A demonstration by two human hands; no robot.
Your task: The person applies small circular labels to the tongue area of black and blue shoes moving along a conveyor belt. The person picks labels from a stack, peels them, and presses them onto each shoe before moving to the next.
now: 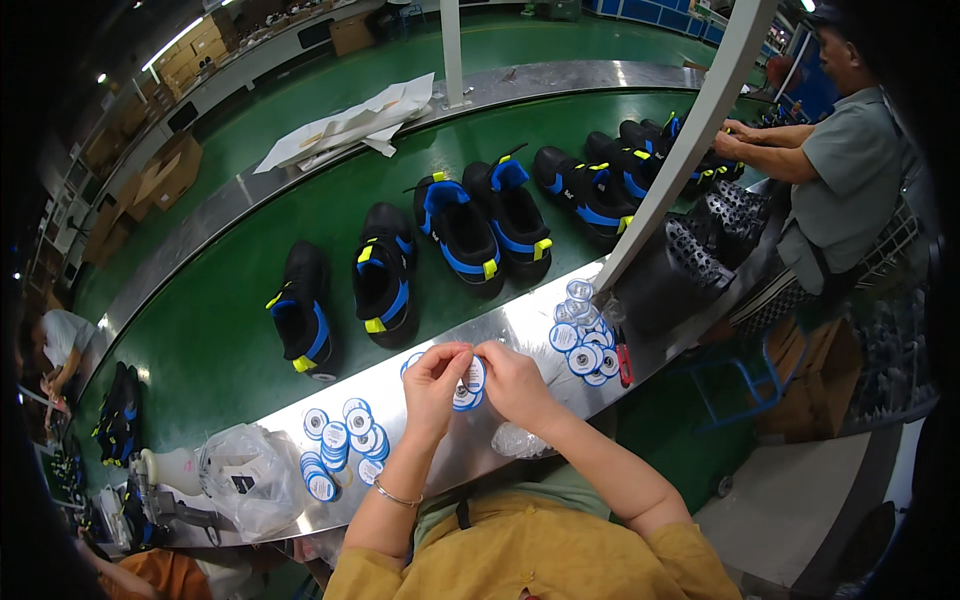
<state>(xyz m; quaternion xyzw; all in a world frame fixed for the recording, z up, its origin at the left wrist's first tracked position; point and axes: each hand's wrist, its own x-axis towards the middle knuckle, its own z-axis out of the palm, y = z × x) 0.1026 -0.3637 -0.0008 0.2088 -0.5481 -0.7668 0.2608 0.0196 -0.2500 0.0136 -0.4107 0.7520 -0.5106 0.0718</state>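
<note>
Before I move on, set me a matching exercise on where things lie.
1. Right pile of round white discs with blue rims
2. Row of black-and-blue shoes with yellow tabs
3. Large crumpled clear plastic bag
4. Creased white sheets

A. Across the far metal rail
B. Near metal ledge, left of the left hand
C. Beside the slim red tool
D. Green surface beyond the ledge

Pairs: 1C, 2D, 3B, 4A

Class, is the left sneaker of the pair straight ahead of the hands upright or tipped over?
Upright: the left sneaker shows its opening on top, underside hidden against the green surface.
</note>
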